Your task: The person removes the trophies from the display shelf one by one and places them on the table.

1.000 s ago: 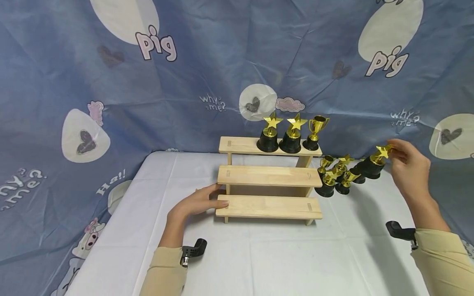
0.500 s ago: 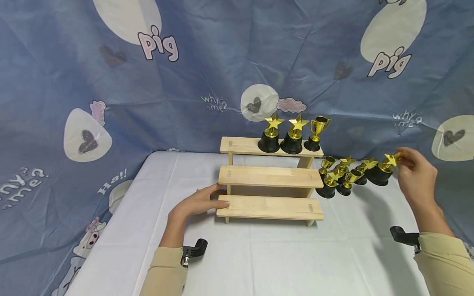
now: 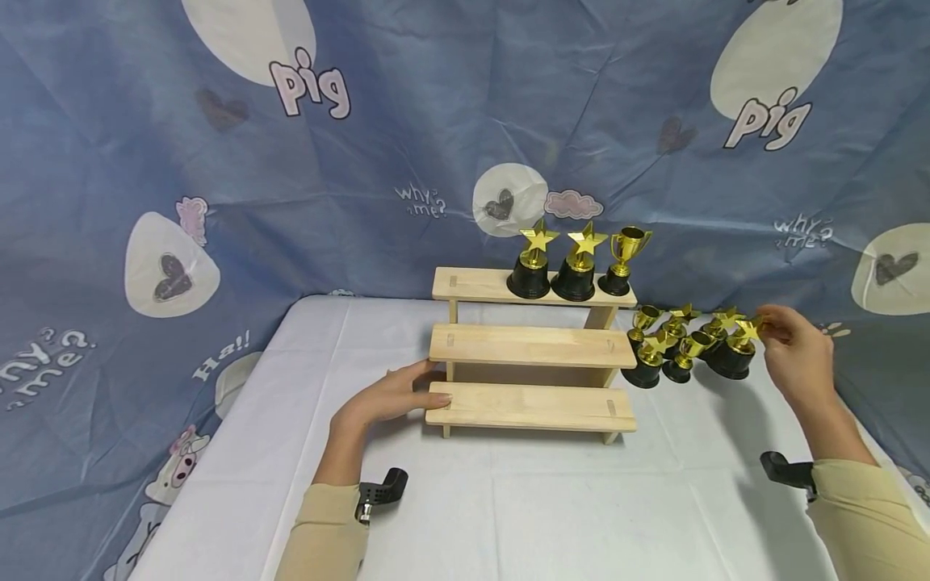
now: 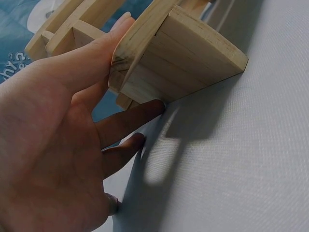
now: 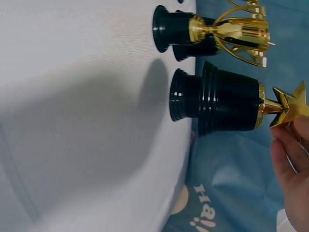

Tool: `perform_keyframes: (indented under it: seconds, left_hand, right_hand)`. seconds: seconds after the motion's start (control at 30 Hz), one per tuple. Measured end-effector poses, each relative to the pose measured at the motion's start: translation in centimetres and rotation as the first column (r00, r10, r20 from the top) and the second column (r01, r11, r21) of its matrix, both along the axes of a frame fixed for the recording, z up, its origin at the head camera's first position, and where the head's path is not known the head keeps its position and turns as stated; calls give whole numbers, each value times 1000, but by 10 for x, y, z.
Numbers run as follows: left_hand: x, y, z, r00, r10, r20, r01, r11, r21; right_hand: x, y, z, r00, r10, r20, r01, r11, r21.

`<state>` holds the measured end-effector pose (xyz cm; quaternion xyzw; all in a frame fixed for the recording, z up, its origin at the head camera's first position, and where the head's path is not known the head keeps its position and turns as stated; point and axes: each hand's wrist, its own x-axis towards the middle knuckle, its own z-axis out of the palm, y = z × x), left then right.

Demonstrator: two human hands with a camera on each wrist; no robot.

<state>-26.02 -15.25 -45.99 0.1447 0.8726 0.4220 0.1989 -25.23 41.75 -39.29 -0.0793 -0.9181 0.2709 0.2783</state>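
My left hand [image 3: 388, 395] holds the left end of a three-tier wooden display stand [image 3: 530, 403]. In the left wrist view its thumb lies along the lowest shelf [image 4: 130, 53], with a fingertip at the stand's leg [image 4: 188, 58]. At the right, my right hand [image 3: 799, 351] pinches a star trophy [image 3: 729, 359] by its gold star, black base hanging down. In the right wrist view this base overlaps another trophy's black base [image 5: 183, 96]. A cup trophy [image 5: 231, 31] stands beside it.
Two star trophies [image 3: 530, 274] and a cup trophy [image 3: 617, 274] stand on the top shelf. Several more trophies [image 3: 647, 363] are grouped on the white cloth just right of the stand. A blue printed curtain [image 3: 363, 202] hangs behind the table.
My right hand first carried the star trophy rightward, then brought it back left and lower, near the grouped trophies. My left hand keeps its place on the stand.
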Motion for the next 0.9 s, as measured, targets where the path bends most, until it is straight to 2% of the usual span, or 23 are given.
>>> perform_keyframes:
  seconds: [0.17,0.4,0.53,0.77,0.9]
  left_hand:
    - [1,0,0,1000,5,2,-5,1000,-4]
    - [1,0,0,1000,4,3,-4,1000,-4]
    - [1,0,1,1000,1,7,-1,1000,0]
    - [1,0,2,1000,1,8,-1,1000,-4]
    - [1,-1,1,1000,-8,8,8,1000,-3]
  right_hand:
    - [-2,-2,-7,998,41,48,-42,999,12]
    - [-4,-2,-17,996,79,32,-80,996,41]
    - [-3,-3,-24,993,93,71,-95,995,25]
    - [-4,-2,-34,997,53,55,-54,998,32]
    - [-3,1,-35,998,58,36,-59,998,17]
